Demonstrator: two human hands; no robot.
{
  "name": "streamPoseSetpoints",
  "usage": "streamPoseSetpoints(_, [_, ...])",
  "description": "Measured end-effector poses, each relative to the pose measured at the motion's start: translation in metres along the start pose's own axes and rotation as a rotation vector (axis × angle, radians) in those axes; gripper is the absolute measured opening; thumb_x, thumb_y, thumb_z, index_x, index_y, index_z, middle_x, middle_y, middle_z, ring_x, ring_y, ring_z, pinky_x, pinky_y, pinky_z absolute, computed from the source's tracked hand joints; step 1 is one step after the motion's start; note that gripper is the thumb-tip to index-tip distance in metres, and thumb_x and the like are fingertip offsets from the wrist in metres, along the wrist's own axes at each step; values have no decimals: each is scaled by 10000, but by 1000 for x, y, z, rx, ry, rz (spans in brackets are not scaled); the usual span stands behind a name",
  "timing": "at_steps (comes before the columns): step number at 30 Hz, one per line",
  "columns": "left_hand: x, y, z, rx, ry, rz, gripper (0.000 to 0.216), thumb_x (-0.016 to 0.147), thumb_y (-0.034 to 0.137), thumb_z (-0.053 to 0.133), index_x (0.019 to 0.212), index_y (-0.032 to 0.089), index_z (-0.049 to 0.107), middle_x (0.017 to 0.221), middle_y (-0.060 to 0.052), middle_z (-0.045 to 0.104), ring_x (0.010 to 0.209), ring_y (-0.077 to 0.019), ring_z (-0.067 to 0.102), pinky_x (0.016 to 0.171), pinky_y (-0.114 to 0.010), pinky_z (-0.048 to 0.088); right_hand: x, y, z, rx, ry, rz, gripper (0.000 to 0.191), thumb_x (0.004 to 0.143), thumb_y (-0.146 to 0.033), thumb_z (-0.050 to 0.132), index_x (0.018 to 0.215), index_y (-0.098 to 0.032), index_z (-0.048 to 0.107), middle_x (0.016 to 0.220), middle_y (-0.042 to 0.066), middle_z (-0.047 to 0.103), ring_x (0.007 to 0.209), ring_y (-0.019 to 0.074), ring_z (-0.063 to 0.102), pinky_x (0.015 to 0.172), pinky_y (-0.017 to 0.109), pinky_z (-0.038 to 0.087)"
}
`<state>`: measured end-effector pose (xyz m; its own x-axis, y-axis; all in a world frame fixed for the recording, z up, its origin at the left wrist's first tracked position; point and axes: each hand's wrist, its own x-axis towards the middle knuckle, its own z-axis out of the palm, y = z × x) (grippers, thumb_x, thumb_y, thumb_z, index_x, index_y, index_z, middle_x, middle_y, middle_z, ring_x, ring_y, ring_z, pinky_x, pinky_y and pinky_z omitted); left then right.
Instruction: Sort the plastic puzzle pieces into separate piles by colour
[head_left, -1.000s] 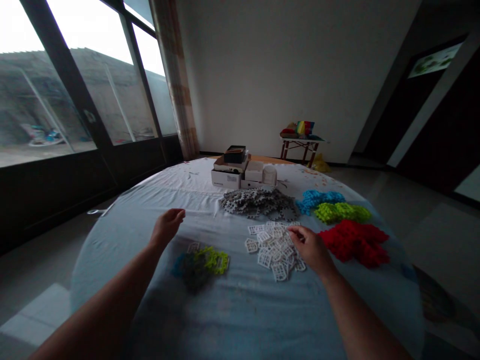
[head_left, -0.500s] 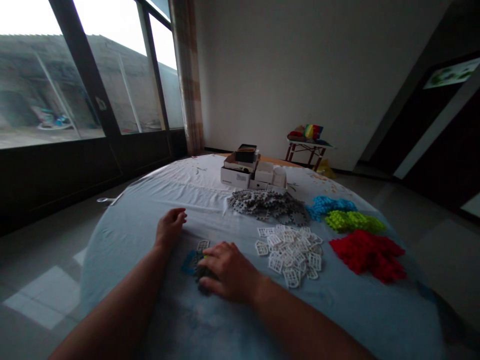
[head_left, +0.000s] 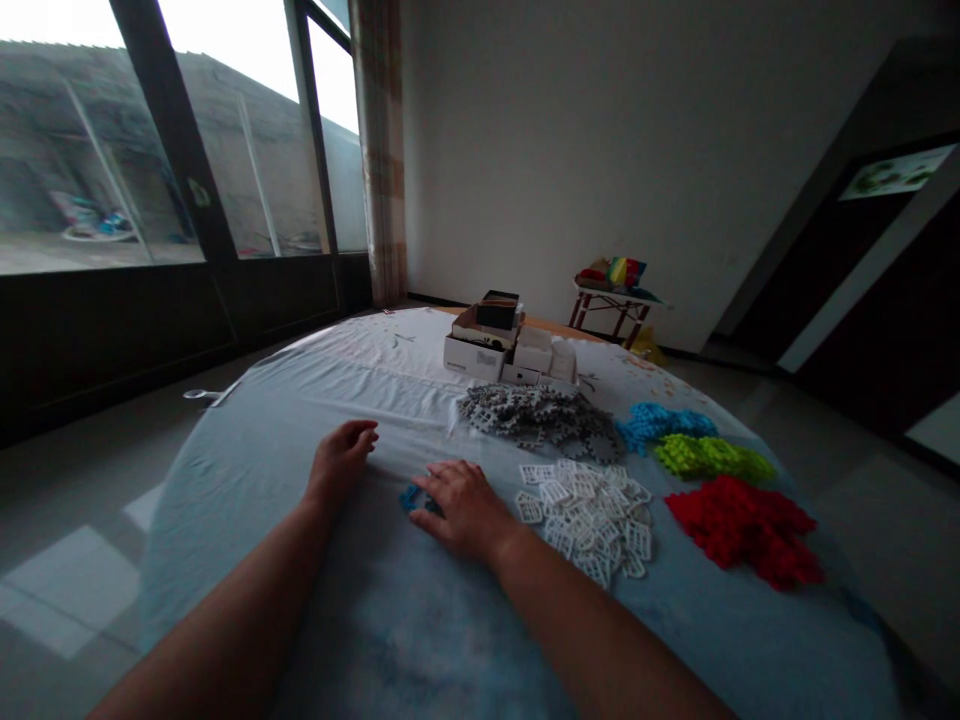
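Note:
On the cloth, my right hand (head_left: 461, 505) is curled over a small group of interlocking plastic pieces, its thumb and fingers around them. A blue piece (head_left: 409, 497) shows at the left of the fingers, with a darker grey piece (head_left: 430, 504) by the thumb. My palm and fingers hide the rest of the group. To the left, my left hand (head_left: 341, 462) rests on its side on the cloth, fingers loosely bent and thumb a little apart, holding nothing. White lattice window-shaped pieces (head_left: 592, 510) lie in a loose heap just right of my right hand.
Beyond the white pieces is a heap of grey pieces (head_left: 540, 415). Blue (head_left: 664, 424), lime green (head_left: 712, 457) and red pieces (head_left: 746, 530) are piled along the right. White boxes (head_left: 474, 357) stand at the back of the round, cloth-covered table (head_left: 247, 460).
My right hand has moved forward across the cloth, and the pieces under it have shifted with it. The white lattice piece beside its fingers no longer shows. My left hand has stayed nearly still.

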<state>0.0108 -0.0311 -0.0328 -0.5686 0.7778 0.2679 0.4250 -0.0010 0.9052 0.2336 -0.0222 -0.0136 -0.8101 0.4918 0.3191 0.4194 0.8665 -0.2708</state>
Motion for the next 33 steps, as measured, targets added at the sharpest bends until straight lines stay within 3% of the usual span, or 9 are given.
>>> streamPoseSetpoints(4, [0,-2,0,4,-7,4,424,681,425,493,943,109,603,778,-83,652,654,-165,598,644,-286,484,-9,17,-16,102,40,56,492,774,-489,547,1169,-195,536,1196,105,537,1118,226,437,945,386,296])
streamPoseSetpoints(9, [1,-5,0,53,-25,23,425,696,429,469,956,121,602,790,-82,651,673,-173,595,637,-285,473,-22,21,-24,131,-40,55,627,597,-436,728,1156,-227,536,1139,63,574,1065,236,455,908,383,304])
streamPoseSetpoints(14, [-2,0,2,178,-52,62,384,693,412,479,935,150,619,835,-79,660,748,-192,598,690,-294,458,-23,20,-23,128,-73,44,605,591,-378,748,1138,-214,549,1102,65,603,1037,239,475,890,387,310])
streamPoseSetpoints(17, [-5,4,3,241,-64,78,360,703,396,474,930,160,624,868,-78,664,787,-192,598,727,-287,448,-20,19,-32,171,-53,51,429,623,-281,734,1024,-189,612,990,57,643,965,212,523,854,342,360])
streamPoseSetpoints(21, [-7,7,6,295,-86,90,343,722,387,458,940,182,624,854,-60,670,763,-182,602,704,-270,448,-11,28,-50,331,-49,141,162,710,-218,645,865,-177,657,790,22,660,734,139,585,675,243,432])
streamPoseSetpoints(24, [-7,9,6,330,-101,99,325,724,378,457,920,185,630,848,-60,670,767,-187,606,696,-269,448,4,46,-65,387,55,241,194,714,-274,639,881,-178,657,754,14,664,670,134,593,624,240,447])
streamPoseSetpoints(29, [-5,9,5,411,-128,144,329,745,366,423,937,186,622,873,-52,667,793,-181,606,725,-262,442,24,86,-82,279,512,404,370,742,-293,601,1089,-164,582,1004,96,642,879,188,597,768,319,466])
streamPoseSetpoints(31, [-4,8,5,434,-142,159,335,753,361,411,948,181,616,874,-54,663,793,-180,604,720,-261,441,22,93,-82,150,558,398,417,732,-266,603,1131,-152,559,1089,123,606,981,215,560,843,357,440])
streamPoseSetpoints(33, [-5,7,5,442,-150,171,338,760,363,403,953,181,612,867,-52,659,782,-176,602,712,-259,440,15,91,-79,83,461,345,380,729,-238,595,1099,-152,582,1073,116,613,998,218,548,880,369,419])
